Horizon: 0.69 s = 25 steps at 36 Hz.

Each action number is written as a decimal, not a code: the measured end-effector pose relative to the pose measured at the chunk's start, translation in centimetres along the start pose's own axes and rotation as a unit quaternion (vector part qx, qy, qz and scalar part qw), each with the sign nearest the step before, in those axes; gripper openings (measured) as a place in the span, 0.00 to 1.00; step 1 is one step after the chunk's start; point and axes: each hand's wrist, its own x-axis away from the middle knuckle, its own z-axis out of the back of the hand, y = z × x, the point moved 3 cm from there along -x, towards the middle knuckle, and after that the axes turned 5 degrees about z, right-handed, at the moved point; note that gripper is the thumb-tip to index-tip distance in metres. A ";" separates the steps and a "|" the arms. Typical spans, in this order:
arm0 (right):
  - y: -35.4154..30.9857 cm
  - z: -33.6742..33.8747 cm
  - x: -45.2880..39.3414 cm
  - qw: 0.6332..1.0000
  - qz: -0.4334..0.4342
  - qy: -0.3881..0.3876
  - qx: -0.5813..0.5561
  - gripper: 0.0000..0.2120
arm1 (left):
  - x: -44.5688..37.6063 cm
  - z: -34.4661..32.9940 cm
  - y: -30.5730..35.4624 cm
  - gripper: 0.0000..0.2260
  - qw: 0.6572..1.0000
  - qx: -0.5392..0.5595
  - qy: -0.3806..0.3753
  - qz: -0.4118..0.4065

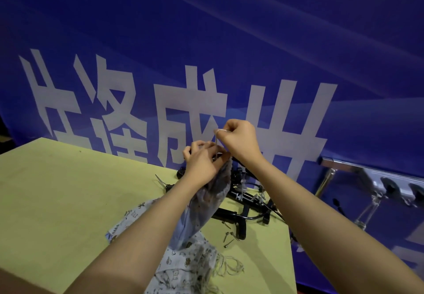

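Note:
Both my hands are raised above the yellow-green table (pixel 57 201). My left hand (pixel 203 161) grips the bunched top edge of a light blue patterned cloth (pixel 206 204) that hangs from it down to the table. My right hand (pixel 238 139) pinches a thin pale strip or clip (pixel 218 136) just above the left hand's fingers. The strip runs down to the cloth's top edge. The two hands nearly touch. The cloth's lower part (pixel 183 268), printed with small figures and fringed, lies crumpled on the table near me.
A heap of black clothes hangers (pixel 247 197) lies on the table behind the cloth. Several small metal pins (pixel 229 236) are scattered beside it. A blue banner with big white characters (pixel 206 64) stands behind. A metal rail (pixel 344 165) is at the right.

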 end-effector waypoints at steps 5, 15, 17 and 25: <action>-0.4 0.0 -0.5 0.999 0.005 -0.003 -0.040 0.11 | 0.4 0.9 0.6 0.09 0.990 0.120 -0.021 0.071; 0.8 -0.2 -1.0 0.997 -0.037 0.030 -0.067 0.20 | 0.2 0.2 0.7 0.15 0.998 0.054 0.000 0.037; 1.0 -0.2 -1.1 0.994 -0.041 0.053 -0.090 0.21 | -0.1 -0.2 0.5 0.15 0.998 0.044 -0.003 0.043; 0.7 0.1 -1.6 0.970 -0.055 0.150 -0.184 0.20 | -1.8 -2.2 -0.2 0.11 0.995 0.000 -0.049 0.088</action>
